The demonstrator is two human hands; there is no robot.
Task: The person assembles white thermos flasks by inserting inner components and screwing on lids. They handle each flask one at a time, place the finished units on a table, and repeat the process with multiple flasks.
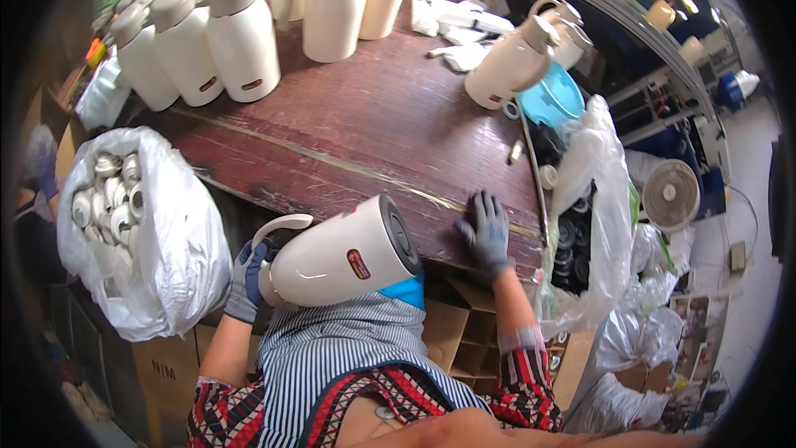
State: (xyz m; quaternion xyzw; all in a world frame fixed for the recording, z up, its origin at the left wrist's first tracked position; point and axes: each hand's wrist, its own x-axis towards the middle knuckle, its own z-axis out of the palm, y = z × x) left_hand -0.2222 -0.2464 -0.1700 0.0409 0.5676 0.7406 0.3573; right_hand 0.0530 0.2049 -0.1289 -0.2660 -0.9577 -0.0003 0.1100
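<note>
A dark red-brown worktable (pixel 356 116) spread before you. By its near edge on your left, a white plastic bag (pixel 195 249) bulged with pale round parts (pixel 120 221); on your right, a clear plastic bag (pixel 595 199) held black ones.

In front of your striped apron (pixel 348 336), at the table's near edge, a cream vacuum jug (pixel 323 267) was tipped almost onto its side, bottom end up and to the right. Whether it leaned on the apron could not be told.

Your gloved left hand (pixel 245 284) was wrapped about its top end beside the handle (pixel 280 227), the fingers partly hidden. Your gloved right hand (pixel 486 231) lay on the tabletop, fingers loosely spread, gripping nothing.

With one hand holding the jug, the job seemed to call for a steady left wrist and a right palm under the body before any turn. The round black base (pixel 398 232) was best kept off the table edge, where a knock might have scuffed it, and the small dark-red label (pixel 358 265) away from rubbing fingers.
</note>
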